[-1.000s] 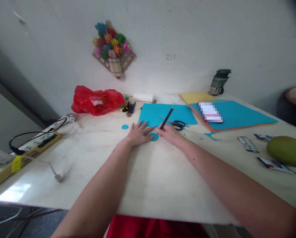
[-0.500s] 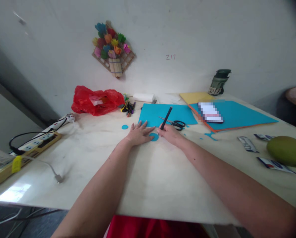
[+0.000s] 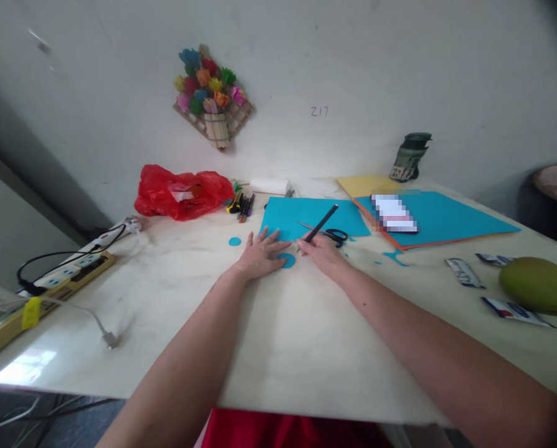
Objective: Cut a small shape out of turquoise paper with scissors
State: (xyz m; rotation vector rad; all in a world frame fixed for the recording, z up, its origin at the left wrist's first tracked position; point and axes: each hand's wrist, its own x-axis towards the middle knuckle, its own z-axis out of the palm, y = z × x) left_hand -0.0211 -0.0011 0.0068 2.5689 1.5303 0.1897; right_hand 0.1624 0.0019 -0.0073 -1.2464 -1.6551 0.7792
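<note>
You've got your left hand (image 3: 262, 255) flat on the desk (image 3: 278, 348), fingers spread pretty wide, with the thumb side pinning a small blue paper circle (image 3: 288, 262). The tips of a couple of fingers reach over the near edge of the big blue sheet (image 3: 315, 213) lying behind. Your right hand (image 3: 320, 252) is pinched around a black pencil (image 3: 323, 222), gripped low, with the top end leaning away to the right. Its point is right by the circle's upper right edge, but I can't tell whether it's actually touching the paper.

That circle sits between your two hands, partly covered by the left one. There's a second blue circle (image 3: 234, 241) off to the left of your left hand, lying by itself. Just behind your right hand you've got black-handled scissors (image 3: 337, 236), with the blades over the blue sheet, and some blue scraps (image 3: 394, 256) are scattered to the right. Further over, a phone (image 3: 394, 213) rests on a stack of coloured paper (image 3: 455, 218), and a big green fruit (image 3: 537, 286) is near the right edge of your view. Back left, a few markers (image 3: 246, 207) lie beside a crumpled red plastic bag (image 3: 182, 194).
</note>
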